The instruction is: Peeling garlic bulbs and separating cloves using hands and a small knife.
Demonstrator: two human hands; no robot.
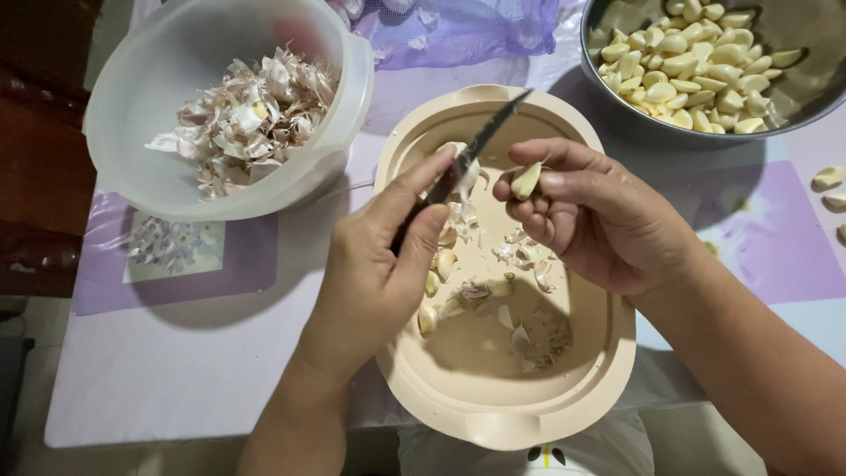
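Observation:
My left hand grips a small dark-bladed knife, its tip pointing up and right, with a scrap of garlic skin on the blade. My right hand pinches a peeled garlic clove between thumb and fingers, just right of the blade. Both hands hover over a beige tray that holds a few unpeeled cloves and loose skins.
A translucent white bowl full of garlic skins stands at the upper left. A metal bowl of peeled cloves sits at the upper right. A purple mesh bag lies behind the tray. Loose cloves rest at the right edge on the purple-patterned tablecloth.

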